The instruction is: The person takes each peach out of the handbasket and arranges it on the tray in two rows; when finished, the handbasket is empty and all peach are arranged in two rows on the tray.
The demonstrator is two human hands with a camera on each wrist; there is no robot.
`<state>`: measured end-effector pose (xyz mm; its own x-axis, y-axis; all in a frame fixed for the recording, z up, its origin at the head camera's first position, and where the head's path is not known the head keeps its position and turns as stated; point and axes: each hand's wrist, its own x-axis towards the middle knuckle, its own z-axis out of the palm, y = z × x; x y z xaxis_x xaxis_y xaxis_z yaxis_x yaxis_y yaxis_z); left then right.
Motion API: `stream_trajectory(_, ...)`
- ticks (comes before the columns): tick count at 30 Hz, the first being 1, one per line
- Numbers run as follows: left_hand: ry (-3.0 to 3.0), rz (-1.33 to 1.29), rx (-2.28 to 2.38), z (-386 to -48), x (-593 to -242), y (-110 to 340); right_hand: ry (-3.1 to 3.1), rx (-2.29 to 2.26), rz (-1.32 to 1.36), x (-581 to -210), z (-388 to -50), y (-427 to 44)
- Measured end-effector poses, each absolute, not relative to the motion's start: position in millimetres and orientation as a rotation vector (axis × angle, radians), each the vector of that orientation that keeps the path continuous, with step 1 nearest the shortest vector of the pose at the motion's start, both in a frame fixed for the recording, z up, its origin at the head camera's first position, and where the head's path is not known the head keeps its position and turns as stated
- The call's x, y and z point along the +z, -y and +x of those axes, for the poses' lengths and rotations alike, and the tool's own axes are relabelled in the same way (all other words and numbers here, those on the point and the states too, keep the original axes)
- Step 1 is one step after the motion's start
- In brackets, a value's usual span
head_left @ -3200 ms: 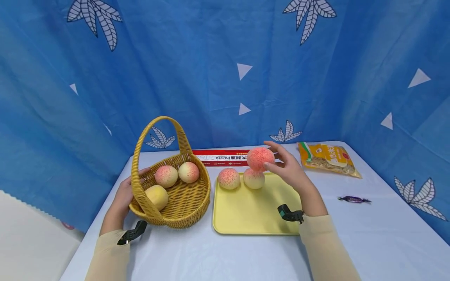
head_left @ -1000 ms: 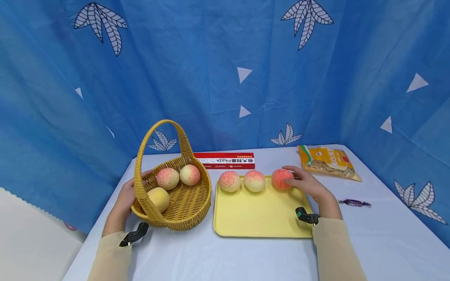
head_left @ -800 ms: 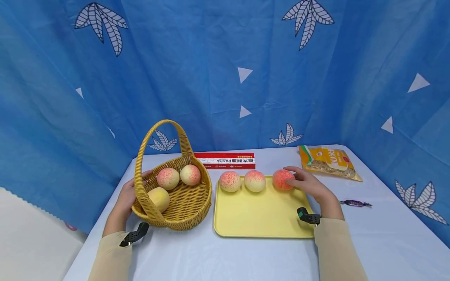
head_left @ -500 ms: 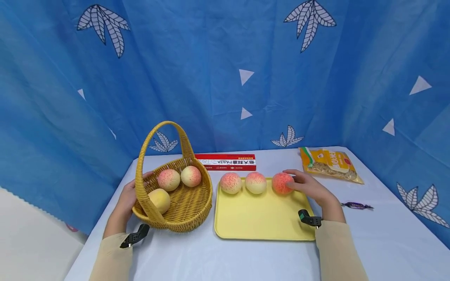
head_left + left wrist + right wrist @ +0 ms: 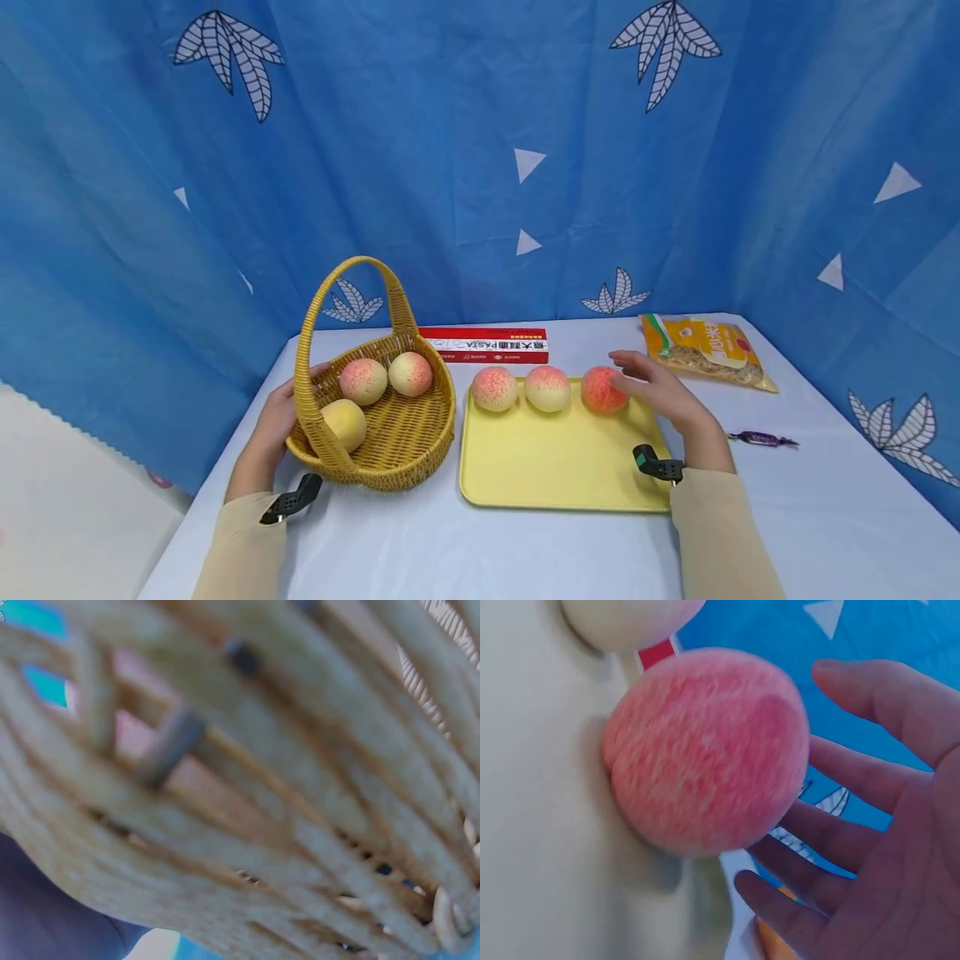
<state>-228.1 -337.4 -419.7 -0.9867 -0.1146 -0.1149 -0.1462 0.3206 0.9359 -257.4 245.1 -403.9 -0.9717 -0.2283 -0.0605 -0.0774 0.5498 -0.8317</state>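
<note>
My left hand point(image 5: 276, 415) grips the left rim of a yellow wicker basket point(image 5: 408, 432), fingertips over its edge. In the left wrist view, the blurred basket wall point(image 5: 270, 757) fills most of the picture. Two pink-and-cream peaches point(image 5: 363, 382) and a yellow peach-shaped fruit point(image 5: 343, 425) lie inside. Three peaches line the far side of a yellow tray point(image 5: 555, 462); the rightmost is a redder peach point(image 5: 603, 390). Beside that one, my right hand point(image 5: 663, 393) has its fingers spread. The right wrist view shows the thumb apart from the red peach point(image 5: 705, 750); fingers extend behind it.
A red pasta box point(image 5: 487, 345) lies behind the basket and tray. At the back right is an orange food bag point(image 5: 707, 352), with a purple wrapped candy point(image 5: 763, 438) in front of it. Blue curtain point(image 5: 480, 167) encloses the white table point(image 5: 420, 550).
My right hand has lowered the red peach from above the tray onto its far right part and loosened its fingers from it. My left hand has stayed at the basket.
</note>
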Motion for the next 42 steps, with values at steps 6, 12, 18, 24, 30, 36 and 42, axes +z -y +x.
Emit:
stream_trajectory(6, -2.539, -0.234, 1.804, -227.3, -418.4, 339.3, -2.695, -1.432, -0.274, -390.6, -258.7, -230.5)
stream_trajectory(12, -2.529, -0.215, 1.817, -229.1, -419.8, 340.6, -2.755, -1.437, -0.357, -380.6, -258.5, -211.2)
stream_trajectory(18, -2.538, -0.236, 1.806, -226.7, -422.3, 344.2, -2.770, -1.502, -0.472, -374.2, -257.5, -182.2)
stream_trajectory(24, -2.535, -0.234, 1.810, -222.1, -424.2, 345.8, -2.717, -1.566, -0.585, -365.0, -249.3, -151.1)
stream_trajectory(30, -2.548, -0.211, 1.831, -220.5, -423.7, 343.6, -2.610, -1.629, -0.681, -361.5, -239.9, -119.2)
stream_trajectory(36, -2.519, -0.238, 1.847, -221.6, -423.5, 338.6, -2.519, -1.635, -0.843, -364.8, -235.6, -83.4)
stream_trajectory(42, -2.537, -0.230, 1.825, -224.3, -421.8, 335.0, -2.402, -1.622, -0.989, -362.1, -233.7, -41.1)
